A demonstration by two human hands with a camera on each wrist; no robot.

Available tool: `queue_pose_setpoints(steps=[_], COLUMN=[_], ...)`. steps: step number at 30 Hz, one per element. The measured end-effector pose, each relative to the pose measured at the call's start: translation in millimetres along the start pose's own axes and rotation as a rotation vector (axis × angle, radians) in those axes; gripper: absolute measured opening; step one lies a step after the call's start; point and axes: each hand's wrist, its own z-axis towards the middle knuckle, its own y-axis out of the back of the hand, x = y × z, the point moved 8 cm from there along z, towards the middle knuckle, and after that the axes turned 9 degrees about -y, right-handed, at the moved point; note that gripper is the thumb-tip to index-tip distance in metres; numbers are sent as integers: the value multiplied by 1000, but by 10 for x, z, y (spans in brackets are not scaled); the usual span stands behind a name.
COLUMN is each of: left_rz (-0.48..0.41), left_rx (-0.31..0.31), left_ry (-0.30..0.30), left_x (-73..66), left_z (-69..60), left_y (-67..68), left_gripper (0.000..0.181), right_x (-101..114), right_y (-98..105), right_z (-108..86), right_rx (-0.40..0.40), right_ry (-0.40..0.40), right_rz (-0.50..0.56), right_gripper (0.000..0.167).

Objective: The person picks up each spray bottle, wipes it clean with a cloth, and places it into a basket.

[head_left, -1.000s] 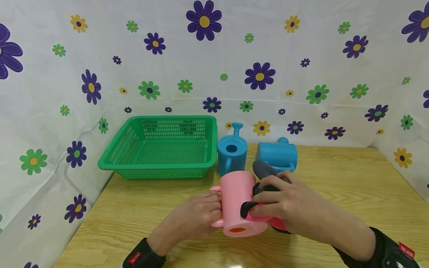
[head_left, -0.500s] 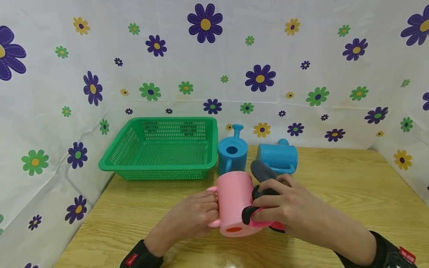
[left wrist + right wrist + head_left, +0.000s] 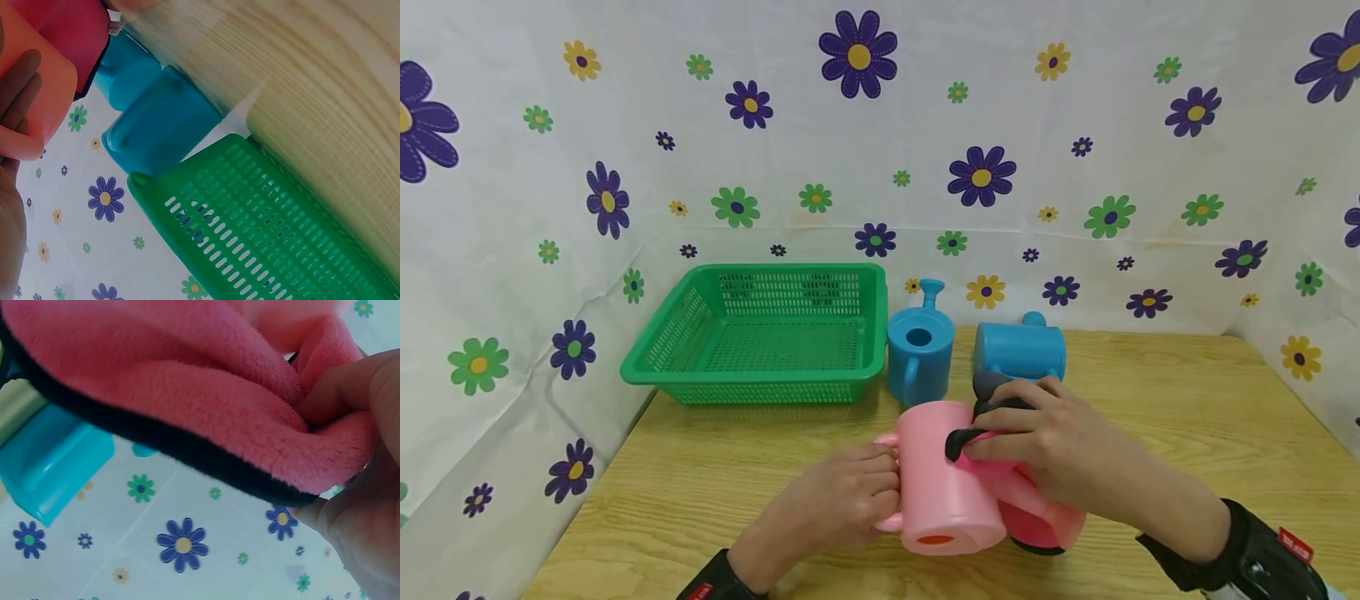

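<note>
My left hand (image 3: 850, 496) grips the handle of a pink watering can (image 3: 928, 475), tilted above the table with its holed end toward me. My right hand (image 3: 1056, 442) pinches a plush cloth (image 3: 1028, 527), pink on one side and grey on the other, with black edging. The cloth lies against the can's right wall and hangs below the fingers. Up close in the right wrist view, the bunched cloth (image 3: 169, 394) is held between thumb and fingers. In the left wrist view, fingers pass through the handle of the can (image 3: 53, 87). The cloth hides the can's right side.
Behind the hands, one blue watering can (image 3: 919, 371) stands upright and another (image 3: 1021, 348) lies on its side. A green perforated basket (image 3: 752, 375) is at the back left, beside the upright can. A flowered sheet (image 3: 850, 167) backs the wooden table (image 3: 1187, 417).
The pink watering can shifted slightly left, then back right and nearer to me. My right hand has moved the cloth up along its wall, and more pink cloth shows below.
</note>
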Motion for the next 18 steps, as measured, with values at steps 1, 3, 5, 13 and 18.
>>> queue_pose_setpoints(steps=[1, 3, 5, 13, 18], left_rz=[-11, -25, -51, -80, -80], left_rx=[-3, -2, 11, 87, 120], left_ry=[-1, -4, 2, 13, 22], left_x=[-8, -26, -50, -131, -139], left_z=[7, 20, 36, 77, 71], left_y=[-1, -7, -29, -113, -144], left_gripper=[33, 34, 30, 20, 21], right_x=[-35, -107, -175, -348, -376], right_y=[-5, -22, -44, -113, -129], right_z=[0, -4, -17, -61, -70], right_rx=[-2, -2, -3, 18, 50], right_ry=[-14, -43, -71, -142, -169], right_rz=[7, 27, 44, 17, 28], right_gripper=[53, 55, 57, 55, 54])
